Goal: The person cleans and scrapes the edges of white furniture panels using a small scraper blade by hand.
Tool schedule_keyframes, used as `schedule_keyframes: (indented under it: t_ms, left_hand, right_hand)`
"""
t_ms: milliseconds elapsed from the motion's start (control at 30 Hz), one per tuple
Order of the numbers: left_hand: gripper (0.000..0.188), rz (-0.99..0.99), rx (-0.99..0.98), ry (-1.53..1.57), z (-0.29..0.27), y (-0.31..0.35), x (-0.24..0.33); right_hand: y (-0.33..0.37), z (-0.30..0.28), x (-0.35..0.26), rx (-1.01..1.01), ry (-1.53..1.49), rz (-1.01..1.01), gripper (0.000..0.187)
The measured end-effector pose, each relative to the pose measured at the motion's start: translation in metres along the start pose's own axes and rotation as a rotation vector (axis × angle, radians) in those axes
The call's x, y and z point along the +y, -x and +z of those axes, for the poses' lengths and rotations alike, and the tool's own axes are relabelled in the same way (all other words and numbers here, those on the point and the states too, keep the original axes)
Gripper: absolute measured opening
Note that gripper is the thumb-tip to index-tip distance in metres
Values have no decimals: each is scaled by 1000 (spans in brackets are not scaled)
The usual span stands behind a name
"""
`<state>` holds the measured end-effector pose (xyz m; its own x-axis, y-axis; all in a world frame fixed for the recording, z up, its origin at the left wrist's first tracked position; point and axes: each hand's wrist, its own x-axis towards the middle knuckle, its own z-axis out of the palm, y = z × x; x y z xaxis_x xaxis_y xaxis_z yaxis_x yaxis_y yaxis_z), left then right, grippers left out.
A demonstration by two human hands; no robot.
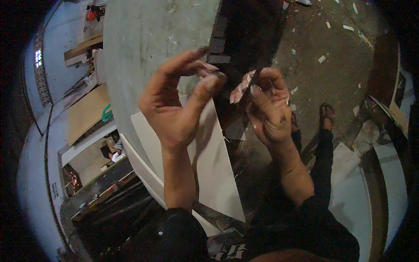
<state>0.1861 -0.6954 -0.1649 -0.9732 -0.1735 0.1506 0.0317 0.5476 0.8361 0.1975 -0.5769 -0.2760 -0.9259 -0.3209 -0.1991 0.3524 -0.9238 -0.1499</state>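
My left hand (176, 98) is raised over a pale board, its thumb and forefinger brought together in a pinch. Whatever lies between those fingertips, if anything, is too blurred to make out. To its right, my right hand (268, 107) has its fingers curled in and the thumb pressed against them, around a thin dark strip (253, 82). White residue marks the fingertips of the right hand. A gap separates the two hands. Beneath the left forearm lies the pale flat board (220, 170), partly hidden by the arm.
A large grey-green tabletop (144, 43) stretches ahead on the left. White scraps (348, 28) litter the brown floor (305, 52). Pale panels (349, 187) stand at the right. A tan board (89, 114) with a green cord (106, 113) is at far left. My sandalled foot (326, 115) shows below.
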Motion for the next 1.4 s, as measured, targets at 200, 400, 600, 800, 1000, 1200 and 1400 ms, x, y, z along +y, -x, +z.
schedule_keyframes:
  t_ms: [200,400,600,800,1000,1200,1400]
  left_hand:
    - [47,100,-96,-13,11,1,20]
    - [43,111,-92,-122,12,7,25]
    - [40,119,-126,-171,9,14,26]
    - [39,44,-144,-27,6,10,18]
    - [31,133,61,-182,-6,-13,11]
    - [35,136,155,-68,10,-20,-16]
    - [36,147,89,-337,-8,-14,-22]
  right_hand:
    - [7,18,-15,30,323,-211,26]
    - [15,30,-25,47,501,-275,27]
    - [19,27,-29,64,682,-305,24]
    - [14,15,-36,96,726,-323,19]
    - [11,-8,-30,99,628,-20,20]
    - [26,-17,15,-78,78,92,23]
    - [32,-8,1,-49,306,208,21]
